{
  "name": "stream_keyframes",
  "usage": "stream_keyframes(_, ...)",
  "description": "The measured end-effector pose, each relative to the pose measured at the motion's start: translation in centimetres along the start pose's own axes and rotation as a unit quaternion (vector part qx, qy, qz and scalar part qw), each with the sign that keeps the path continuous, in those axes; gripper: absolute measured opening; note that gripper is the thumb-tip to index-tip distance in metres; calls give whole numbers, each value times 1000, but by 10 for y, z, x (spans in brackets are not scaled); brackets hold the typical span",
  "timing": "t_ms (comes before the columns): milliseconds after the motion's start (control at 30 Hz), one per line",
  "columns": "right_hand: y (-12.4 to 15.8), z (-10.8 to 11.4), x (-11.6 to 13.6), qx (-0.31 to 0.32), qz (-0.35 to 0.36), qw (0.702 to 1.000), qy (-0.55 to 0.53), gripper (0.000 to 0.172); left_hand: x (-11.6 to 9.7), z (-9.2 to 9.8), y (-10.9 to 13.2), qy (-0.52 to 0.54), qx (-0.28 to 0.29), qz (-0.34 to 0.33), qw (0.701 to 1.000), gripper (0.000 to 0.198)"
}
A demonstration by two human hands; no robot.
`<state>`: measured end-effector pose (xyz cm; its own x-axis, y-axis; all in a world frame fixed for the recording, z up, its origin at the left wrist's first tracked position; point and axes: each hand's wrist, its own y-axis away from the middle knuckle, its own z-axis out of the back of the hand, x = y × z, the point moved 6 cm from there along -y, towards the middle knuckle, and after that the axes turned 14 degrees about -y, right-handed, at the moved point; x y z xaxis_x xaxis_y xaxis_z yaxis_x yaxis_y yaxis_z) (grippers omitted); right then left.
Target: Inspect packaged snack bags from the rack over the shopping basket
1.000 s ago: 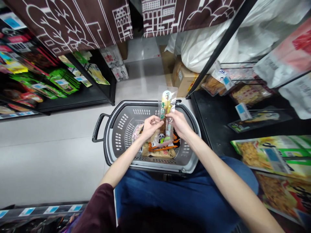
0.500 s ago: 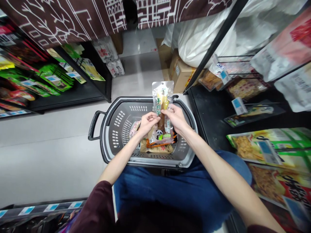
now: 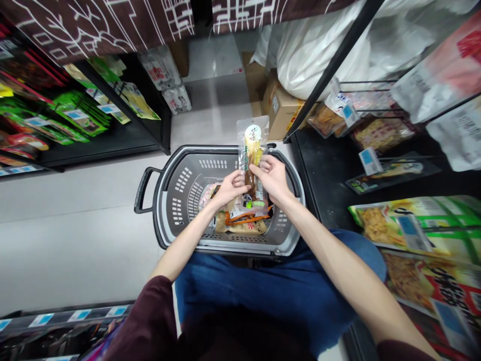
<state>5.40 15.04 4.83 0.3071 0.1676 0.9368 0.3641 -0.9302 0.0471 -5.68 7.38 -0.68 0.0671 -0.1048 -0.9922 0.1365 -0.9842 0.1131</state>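
Left hand [image 3: 230, 190] and right hand [image 3: 274, 178] grip a clear snack packet [image 3: 252, 150] by its sides at frame center, above a gray basket [image 3: 191, 159], as pale tiled floor [image 3: 75, 235] stretches left, black shelves [image 3: 105, 151] stand at left and right, and brown printed cloth [image 3: 112, 30] hangs across the top

The basket [image 3: 214, 174] is open at left (the packet [image 3: 250, 152] blocks its middle).

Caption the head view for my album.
Left hand and right hand hold a clear, panda-printed plastic packet over a grey perforated plastic basket.
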Motion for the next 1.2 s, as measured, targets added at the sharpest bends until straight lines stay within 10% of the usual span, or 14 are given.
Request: stream_keyframes(1200,-1,1,-2,-14,2,1000,-15,25,-6,-2,4,-179,-51,-33,982,27)
